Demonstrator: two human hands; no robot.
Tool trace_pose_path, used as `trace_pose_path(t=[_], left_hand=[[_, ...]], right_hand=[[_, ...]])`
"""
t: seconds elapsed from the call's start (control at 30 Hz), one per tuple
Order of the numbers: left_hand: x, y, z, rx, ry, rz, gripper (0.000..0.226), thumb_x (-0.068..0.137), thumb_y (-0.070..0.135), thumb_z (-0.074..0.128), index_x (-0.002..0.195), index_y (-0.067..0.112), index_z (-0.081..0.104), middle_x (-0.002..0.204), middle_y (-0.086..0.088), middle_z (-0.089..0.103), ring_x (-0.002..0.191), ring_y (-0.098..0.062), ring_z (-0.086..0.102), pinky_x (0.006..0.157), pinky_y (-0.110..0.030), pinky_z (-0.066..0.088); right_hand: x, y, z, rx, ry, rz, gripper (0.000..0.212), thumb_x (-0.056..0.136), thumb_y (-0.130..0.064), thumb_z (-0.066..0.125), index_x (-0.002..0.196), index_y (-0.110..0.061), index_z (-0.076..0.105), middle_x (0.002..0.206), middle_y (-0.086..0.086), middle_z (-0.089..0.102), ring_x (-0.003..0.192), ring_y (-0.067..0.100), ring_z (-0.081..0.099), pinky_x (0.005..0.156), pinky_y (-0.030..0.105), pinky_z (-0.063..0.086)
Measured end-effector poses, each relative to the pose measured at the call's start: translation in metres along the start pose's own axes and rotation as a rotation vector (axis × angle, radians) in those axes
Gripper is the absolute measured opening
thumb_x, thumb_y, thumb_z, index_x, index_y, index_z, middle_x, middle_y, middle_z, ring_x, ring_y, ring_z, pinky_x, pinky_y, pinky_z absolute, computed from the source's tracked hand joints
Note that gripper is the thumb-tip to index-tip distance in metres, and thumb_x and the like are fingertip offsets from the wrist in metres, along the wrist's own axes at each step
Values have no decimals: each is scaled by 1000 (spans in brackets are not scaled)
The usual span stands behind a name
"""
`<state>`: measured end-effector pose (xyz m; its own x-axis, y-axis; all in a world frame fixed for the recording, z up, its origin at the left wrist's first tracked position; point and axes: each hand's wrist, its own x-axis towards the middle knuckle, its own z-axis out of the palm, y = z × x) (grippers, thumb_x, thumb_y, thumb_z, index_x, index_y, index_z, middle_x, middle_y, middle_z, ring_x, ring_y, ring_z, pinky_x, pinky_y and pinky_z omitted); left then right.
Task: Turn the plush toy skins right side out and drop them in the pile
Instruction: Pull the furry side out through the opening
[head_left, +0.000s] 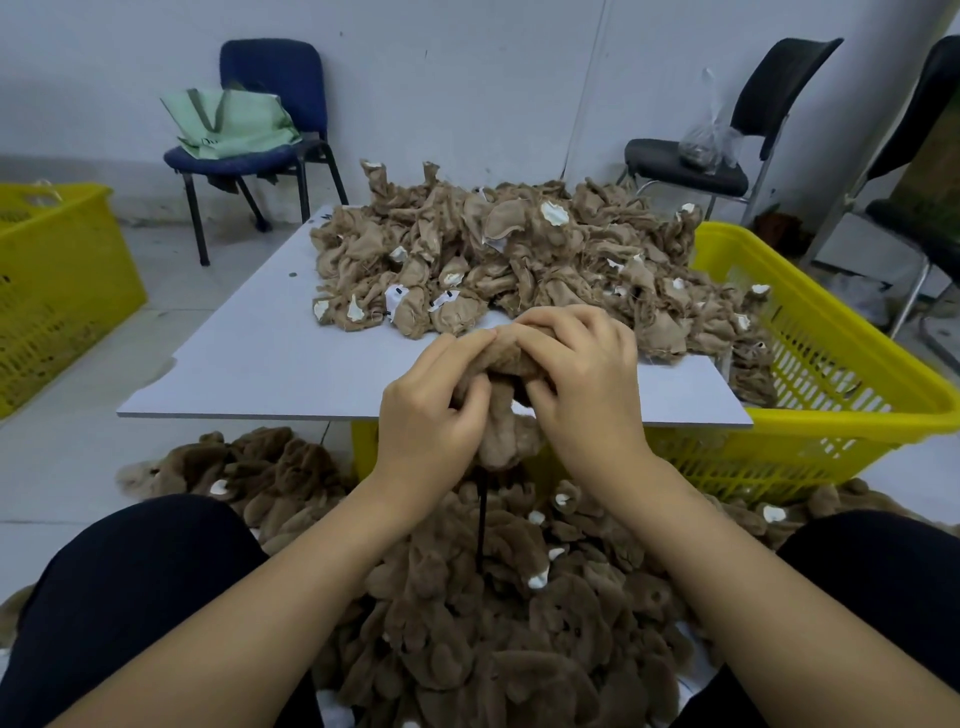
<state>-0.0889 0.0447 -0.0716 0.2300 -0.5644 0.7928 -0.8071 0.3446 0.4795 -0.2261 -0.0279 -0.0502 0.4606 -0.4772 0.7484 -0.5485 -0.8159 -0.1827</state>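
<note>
Lap and floor: your dark-clad knees (119, 597) frame the pile of furry brown skins (493, 623) lying on the floor between them, nearer you than the bench.
Skin in hand: you hold one plush skin (498, 415) over the near edge of the bench (249, 364), above the floor pile; its fuzzy lower part hangs down between your wrists.
Left hand: your left hand (431, 415) grips the left side of the skin, fingers (467, 345) curled over its top and thumb pressed into the fabric.
Right hand: your right hand (582, 374) clamps the right side, fingers curled round the bunched top, touching the left fingertips.
Skin relative to fingers: the bunched top sits wrapped inside both sets of fingers; only the lower part shows below them.
Black stick: a thin dark rod (482, 519) stands upright just below the held skin, rising out of the floor pile.
Bench heap: a heap of paler, inside-out skins (509, 260) covers the far right part of the bench, beyond your hands.
Baskets: a yellow basket (831, 374) sits right of the bench, skins spilling into it; another yellow basket (57, 291) stands well left of the bench.
Chairs: beyond the bench, a blue chair (270, 104) carries a green bag (228, 122).
</note>
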Motion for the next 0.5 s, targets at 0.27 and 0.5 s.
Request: trace_pose_path(t=[0.27,0.5], left_hand=[[-9,-2,6,-22,14,-22,37,92,7,49,123,6,66,93,-1,66,73,-5,56,65,-24,48],[-35,5,23,53,35,-43,51,90,5,46,140,-1,53,93,-8,72,75,-1,54,75,-6,40]], right_hand=[[-1,-3,0,22,-58,-13,45,76,2,59,115,-17,73,118,-1,68,111,30,56,92,43,38],[-17,1,16,397,-310,184,27,79,9,52,93,-12,61,85,-12,54,89,25,50,76,49,46]])
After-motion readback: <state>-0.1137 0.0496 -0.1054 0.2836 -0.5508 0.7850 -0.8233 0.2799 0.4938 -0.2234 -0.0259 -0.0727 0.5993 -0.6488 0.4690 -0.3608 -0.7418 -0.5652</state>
